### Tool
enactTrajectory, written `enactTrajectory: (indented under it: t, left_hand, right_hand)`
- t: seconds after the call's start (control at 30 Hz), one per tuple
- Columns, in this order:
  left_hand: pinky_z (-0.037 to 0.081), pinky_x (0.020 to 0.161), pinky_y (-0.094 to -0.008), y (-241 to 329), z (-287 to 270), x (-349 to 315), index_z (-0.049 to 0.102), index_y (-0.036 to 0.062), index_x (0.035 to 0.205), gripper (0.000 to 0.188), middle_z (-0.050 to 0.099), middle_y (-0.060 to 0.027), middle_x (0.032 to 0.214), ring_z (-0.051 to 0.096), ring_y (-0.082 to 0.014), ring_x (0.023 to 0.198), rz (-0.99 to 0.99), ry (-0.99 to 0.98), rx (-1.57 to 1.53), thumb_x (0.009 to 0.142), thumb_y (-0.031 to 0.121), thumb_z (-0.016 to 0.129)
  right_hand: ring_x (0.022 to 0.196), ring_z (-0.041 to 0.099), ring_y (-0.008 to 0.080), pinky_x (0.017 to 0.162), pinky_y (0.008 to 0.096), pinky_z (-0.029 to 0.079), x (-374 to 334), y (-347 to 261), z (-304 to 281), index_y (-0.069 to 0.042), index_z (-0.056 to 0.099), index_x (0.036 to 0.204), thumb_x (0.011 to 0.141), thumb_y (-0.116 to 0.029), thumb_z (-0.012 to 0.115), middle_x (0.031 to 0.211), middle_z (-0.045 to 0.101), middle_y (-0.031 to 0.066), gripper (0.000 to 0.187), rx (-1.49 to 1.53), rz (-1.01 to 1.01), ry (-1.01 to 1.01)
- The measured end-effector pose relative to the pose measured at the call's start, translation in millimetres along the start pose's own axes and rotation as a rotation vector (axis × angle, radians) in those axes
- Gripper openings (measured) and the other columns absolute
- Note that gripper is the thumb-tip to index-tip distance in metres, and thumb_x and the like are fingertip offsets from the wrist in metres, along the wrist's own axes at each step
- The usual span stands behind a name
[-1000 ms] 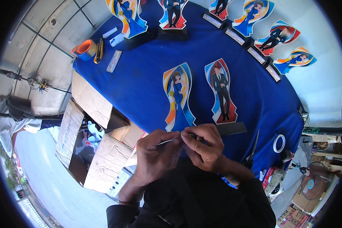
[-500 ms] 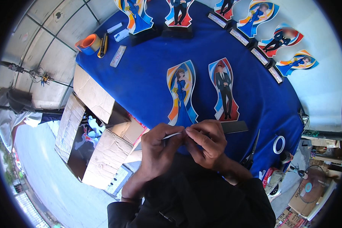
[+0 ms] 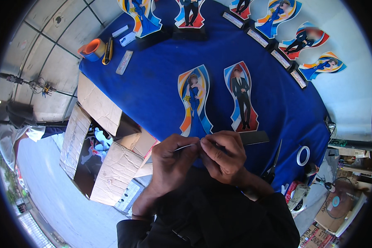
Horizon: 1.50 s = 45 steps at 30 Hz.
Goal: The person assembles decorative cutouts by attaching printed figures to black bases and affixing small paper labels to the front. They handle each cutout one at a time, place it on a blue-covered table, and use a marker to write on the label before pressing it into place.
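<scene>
Close to my body, my left hand (image 3: 168, 159) is closed on a thin white strip (image 3: 187, 146), seen nearly edge-on. The fingertips of my right hand (image 3: 225, 155) pinch at the strip's right end, and both hands meet there. Just beyond them lies a cutout plaque of a figure in a blue gown (image 3: 195, 103), its lower end partly hidden by my hands. To its right is a cutout plaque of a figure in a dark suit (image 3: 242, 99). A dark flat base (image 3: 255, 137) touches its lower end, partly behind my right hand.
Finished-looking plaques on black bases (image 3: 189, 34) line the far edge of the blue-covered table (image 3: 153, 95). Tape rolls (image 3: 93, 49), a cutter (image 3: 107, 51) and a label strip (image 3: 124, 62) lie far left. Scissors (image 3: 273, 163) and white tape (image 3: 303, 156) lie right. An open carton (image 3: 115, 173) stands left.
The view has shifted slightly, so the table things sit a little further left and up. Both hands keep nearly the same hold on the white strip.
</scene>
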<state>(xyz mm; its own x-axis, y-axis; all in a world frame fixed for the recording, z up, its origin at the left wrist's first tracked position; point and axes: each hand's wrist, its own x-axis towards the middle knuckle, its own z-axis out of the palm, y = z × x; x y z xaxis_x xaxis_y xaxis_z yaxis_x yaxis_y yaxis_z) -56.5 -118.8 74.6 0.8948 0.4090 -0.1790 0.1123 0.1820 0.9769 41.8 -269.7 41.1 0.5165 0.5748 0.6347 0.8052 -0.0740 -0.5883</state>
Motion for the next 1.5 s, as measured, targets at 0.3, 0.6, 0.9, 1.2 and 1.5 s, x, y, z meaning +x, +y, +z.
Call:
enactTrajectory:
  t: [0.3, 0.6, 0.9, 1.2, 1.5]
  left_hand:
    - [0.052, 0.067, -0.0241, -3.5, 0.2, 3.1, 0.072, -0.004, 0.106, 0.011, 0.071, -0.0086, 0.089, 0.067, -0.0103, 0.079, 0.034, 0.008, 0.011, 0.096, -0.002, 0.067]
    - [0.052, 0.067, -0.0246, -2.8, 0.9, 4.2, 0.073, -0.004, 0.105, 0.012, 0.071, -0.0099, 0.09, 0.068, -0.0112, 0.08, 0.098, 0.005, 0.071, 0.094, -0.003, 0.069]
    - [0.054, 0.071, -0.0263, -4.7, -1.6, 1.8, 0.074, -0.0034, 0.107, 0.017, 0.072, -0.0113, 0.094, 0.07, -0.014, 0.084, 0.131, -0.003, 0.066, 0.092, -0.007, 0.069]
    - [0.057, 0.078, -0.0286, -5.9, -6.2, -2.0, 0.075, -0.003, 0.107, 0.021, 0.073, -0.0129, 0.099, 0.073, -0.0187, 0.091, 0.148, -0.03, 0.135, 0.088, -0.011, 0.071]
    - [0.056, 0.076, -0.0283, -2.8, -4.3, -2.7, 0.075, -0.003, 0.107, 0.019, 0.073, -0.0121, 0.097, 0.072, -0.0176, 0.088, 0.139, -0.001, 0.126, 0.089, -0.009, 0.071]
  right_hand:
    - [0.094, 0.063, 0.0246, 0.071, 0.031, 0.053, 1.3, -1.9, -0.5, -0.004, 0.075, 0.113, 0.073, 0.01, 0.079, 0.107, 0.068, 0.0089, 0.043, -0.007, 0.054, -0.024]
    - [0.1, 0.062, 0.0251, 0.082, 0.0355, 0.053, -1.9, -1.7, -5.0, -0.003, 0.072, 0.124, 0.073, 0.005, 0.081, 0.112, 0.067, 0.0086, 0.053, 0.0, 0.044, -0.043]
    - [0.098, 0.061, 0.0255, 0.082, 0.0357, 0.051, -3.4, -4.7, -2.3, -0.004, 0.07, 0.125, 0.074, 0.004, 0.08, 0.115, 0.067, 0.0084, 0.053, -0.002, 0.054, -0.071]
    - [0.095, 0.062, 0.0242, 0.08, 0.0361, 0.049, -2.0, -7.1, -0.8, -0.002, 0.071, 0.118, 0.073, 0.004, 0.081, 0.11, 0.068, 0.0074, 0.047, 0.029, 0.067, -0.034]
    - [0.098, 0.061, 0.0247, 0.081, 0.0353, 0.05, -4.9, -6.1, 1.0, -0.002, 0.07, 0.124, 0.073, 0.006, 0.08, 0.112, 0.066, 0.0085, 0.053, 0.023, 0.049, -0.037]
